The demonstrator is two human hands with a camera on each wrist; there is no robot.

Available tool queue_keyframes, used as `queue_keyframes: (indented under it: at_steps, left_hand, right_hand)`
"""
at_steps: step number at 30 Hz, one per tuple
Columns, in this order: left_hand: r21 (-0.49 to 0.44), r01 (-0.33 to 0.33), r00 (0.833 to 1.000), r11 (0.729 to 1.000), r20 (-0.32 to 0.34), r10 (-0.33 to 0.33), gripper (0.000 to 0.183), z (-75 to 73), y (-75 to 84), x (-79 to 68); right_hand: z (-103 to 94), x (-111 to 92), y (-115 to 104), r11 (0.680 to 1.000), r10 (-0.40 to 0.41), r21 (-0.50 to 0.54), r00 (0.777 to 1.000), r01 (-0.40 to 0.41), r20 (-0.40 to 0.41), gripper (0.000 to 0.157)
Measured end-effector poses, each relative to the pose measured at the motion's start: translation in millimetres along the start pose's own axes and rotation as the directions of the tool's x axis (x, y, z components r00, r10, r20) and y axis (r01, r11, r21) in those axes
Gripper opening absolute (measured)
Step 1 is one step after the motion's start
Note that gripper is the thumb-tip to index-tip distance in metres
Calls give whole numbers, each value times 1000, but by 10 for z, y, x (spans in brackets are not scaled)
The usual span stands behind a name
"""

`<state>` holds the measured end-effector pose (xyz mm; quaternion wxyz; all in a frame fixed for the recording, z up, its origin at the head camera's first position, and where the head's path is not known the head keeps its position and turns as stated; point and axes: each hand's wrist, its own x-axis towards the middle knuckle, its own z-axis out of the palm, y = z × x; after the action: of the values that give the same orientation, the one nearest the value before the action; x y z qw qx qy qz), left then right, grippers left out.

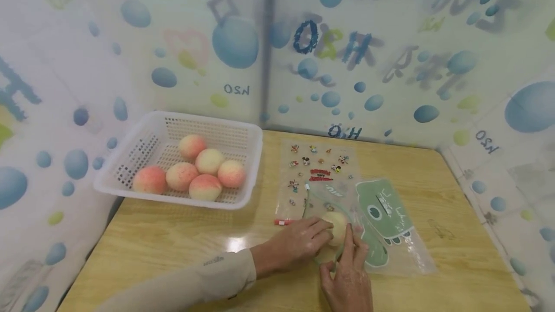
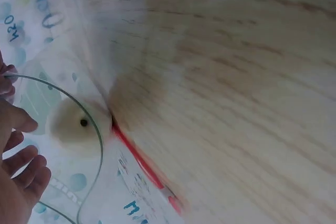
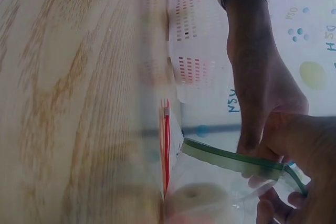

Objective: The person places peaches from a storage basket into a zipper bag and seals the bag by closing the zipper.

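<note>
A pale peach (image 1: 336,229) lies inside a clear zip bag with a green rim and a green dinosaur print (image 1: 381,215). My left hand (image 1: 299,243) reaches in at the bag's mouth beside the peach. In the left wrist view, the left fingers (image 2: 31,174) are loosely bent, with a gap between them and the peach (image 2: 71,124). My right hand (image 1: 349,273) pinches the near edge of the mouth, and the right wrist view has its fingers (image 3: 270,208) at the green rim (image 3: 236,158). Under the bag lies another clear bag with small cartoon figures and a red zip (image 1: 321,158).
A white perforated plastic basket (image 1: 253,167) on the left holds several pink-and-cream peaches (image 1: 205,188). All this stands on a wooden table (image 1: 173,235). Walls printed with bubbles (image 1: 236,42) rise behind the table and on both sides.
</note>
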<state>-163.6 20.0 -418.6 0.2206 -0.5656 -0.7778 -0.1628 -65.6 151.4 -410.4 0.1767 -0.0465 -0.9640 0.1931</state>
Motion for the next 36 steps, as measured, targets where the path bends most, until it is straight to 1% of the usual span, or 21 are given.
queue_keyframes:
  at_steps: [2,4,7,10,11,17,20,23,27,32,36]
  left_hand:
    - [-17,14,1000,1000,-23,-14,18,-26,-2,-5]
    - [-42,44,998,998,-31,-45,19,-58,-15,-16]
    - [-47,88,996,995,-15,-89,19,-104,-48,-39]
    - [-27,110,994,994,1,-110,20,-137,-88,-56]
    - [-20,113,994,993,1,-113,22,-143,-101,-63]
    - [26,104,994,994,-21,-103,26,-182,-140,-101]
    - [48,89,996,995,-12,-89,24,-197,-145,-117]
    - [62,78,997,995,-3,-78,25,-199,-148,-134]
    - [61,94,996,994,3,-94,25,-212,-165,-155]
    - [50,123,992,991,25,-125,27,-253,-203,-162]
    - [47,133,991,990,-2,-133,27,-280,-238,-154]
  right_hand:
    - [10,0,4,1000,-4,14,1000,4,-19,95]
    - [14,2,9,1000,-2,15,1000,2,-30,96]
    - [15,6,22,1000,-3,23,998,4,-62,96]
    - [12,14,31,1000,-2,24,997,4,-76,95]
    - [13,15,33,1000,-3,28,997,5,-80,94]
    - [11,24,18,1000,11,19,999,-10,-43,94]
    - [12,32,7,1000,12,13,999,-11,-32,95]
    - [15,35,8,1000,6,13,999,-6,-41,94]
    - [22,35,14,1000,-4,17,998,4,-56,94]
    - [30,36,19,1000,-6,17,998,7,-55,94]
    - [39,34,29,1000,-13,25,998,14,-60,93]
